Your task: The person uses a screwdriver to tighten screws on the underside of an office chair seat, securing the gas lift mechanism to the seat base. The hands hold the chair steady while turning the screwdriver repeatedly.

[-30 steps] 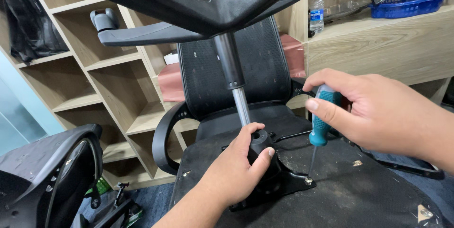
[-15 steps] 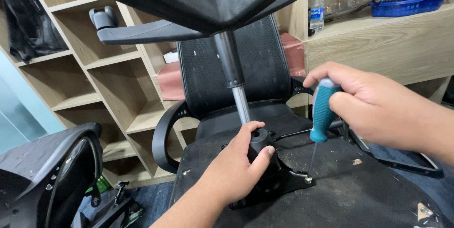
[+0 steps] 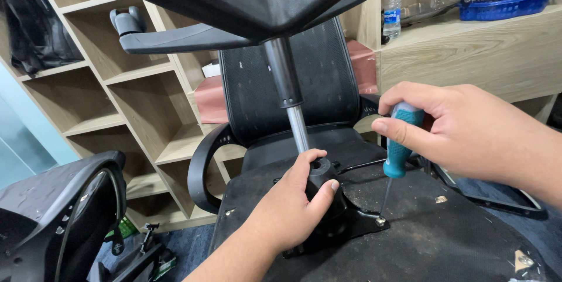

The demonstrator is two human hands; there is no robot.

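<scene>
An upturned office chair seat [image 3: 433, 241] lies in front of me, its black underside facing up. A black tilt mechanism [image 3: 345, 223] is mounted on it, and a gas-lift column [image 3: 291, 103] rises from it to the star base [image 3: 246, 7] overhead. My left hand [image 3: 293, 203] grips the mechanism's round hub. My right hand [image 3: 462, 127] holds a teal-handled screwdriver [image 3: 398, 147] upright, its tip on a screw [image 3: 380, 221] at the plate's right corner.
Another black mesh chair [image 3: 287, 83] stands behind the seat. Wooden cubby shelves [image 3: 117, 112] fill the left. A wooden counter [image 3: 468, 48] at the right carries a water bottle [image 3: 391, 10] and a blue basket [image 3: 506, 2]. A further chair part [image 3: 52, 217] lies at lower left.
My right hand has brought the screwdriver slightly left and down, so its tip now rests on the screw. My left hand has kept its grip on the hub.
</scene>
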